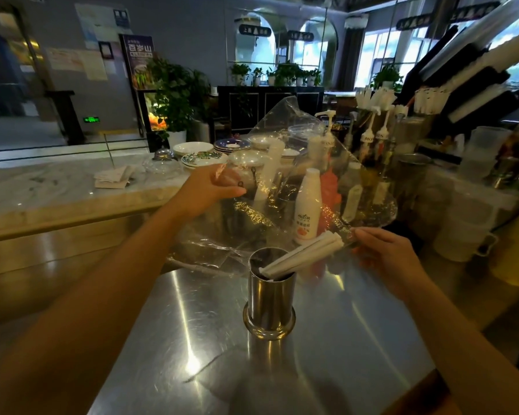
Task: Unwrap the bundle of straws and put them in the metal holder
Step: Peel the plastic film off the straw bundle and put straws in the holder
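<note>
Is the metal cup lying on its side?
No, the metal cup stands upright on the steel counter, with white straws leaning out of its open top.

Café or drinks-bar service area: beyond the steel counter (192, 339) stand syrup pump bottles (369, 136), stacked plates (204, 158) to their left, straw holders (372, 98) behind.

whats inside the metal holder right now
A few white paper-wrapped straws lean in the metal holder, tops sticking out toward the right hand. Their lower ends and the holder's bottom are hidden by its wall.
</note>
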Available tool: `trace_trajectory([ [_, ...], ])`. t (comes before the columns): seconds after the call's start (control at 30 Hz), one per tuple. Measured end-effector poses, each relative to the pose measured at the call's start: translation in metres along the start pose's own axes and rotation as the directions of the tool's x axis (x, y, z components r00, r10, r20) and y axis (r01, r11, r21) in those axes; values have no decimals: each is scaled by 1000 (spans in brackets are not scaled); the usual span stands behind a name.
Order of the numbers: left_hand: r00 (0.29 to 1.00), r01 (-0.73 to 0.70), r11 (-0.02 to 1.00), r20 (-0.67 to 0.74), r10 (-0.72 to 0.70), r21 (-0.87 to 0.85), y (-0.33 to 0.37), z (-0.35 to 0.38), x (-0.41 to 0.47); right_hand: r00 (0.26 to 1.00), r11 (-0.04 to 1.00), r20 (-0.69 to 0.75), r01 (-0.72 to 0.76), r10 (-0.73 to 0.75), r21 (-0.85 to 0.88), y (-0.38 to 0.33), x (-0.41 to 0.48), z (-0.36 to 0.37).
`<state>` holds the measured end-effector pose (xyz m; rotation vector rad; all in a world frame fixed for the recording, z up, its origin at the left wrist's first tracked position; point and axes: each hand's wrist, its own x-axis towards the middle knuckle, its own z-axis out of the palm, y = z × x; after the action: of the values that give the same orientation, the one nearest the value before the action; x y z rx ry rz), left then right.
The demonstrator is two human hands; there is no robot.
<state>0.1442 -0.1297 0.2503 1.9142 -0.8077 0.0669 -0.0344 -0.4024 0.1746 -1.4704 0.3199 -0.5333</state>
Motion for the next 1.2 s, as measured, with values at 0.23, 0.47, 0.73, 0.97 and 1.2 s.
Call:
trace_trajectory([
  [0.23, 992, 9, 1000, -128, -12, -24, -10, -14, -4, 998, 999, -32, 52, -52, 12, -15, 12, 7],
  [0.47, 984, 18, 997, -178, -31, -73, -2, -20, -3, 994, 994, -26, 110, -109, 26, -47, 25, 18],
  [0.73, 980, 41, 995, -189, -57, -87, 3, -29, -5, 990, 990, 19, 139, -139, -6, -66, 34, 22],
  [0.97, 975, 40, 993, -212, -62, -109, 8, -31, -7, 981, 981, 45, 189, -187, -45, -76, 34, 22],
  [1.2, 969, 21, 993, -243, -50, -119, 10, -34, -7, 975, 975, 58, 216, -213, -54, -90, 35, 25],
])
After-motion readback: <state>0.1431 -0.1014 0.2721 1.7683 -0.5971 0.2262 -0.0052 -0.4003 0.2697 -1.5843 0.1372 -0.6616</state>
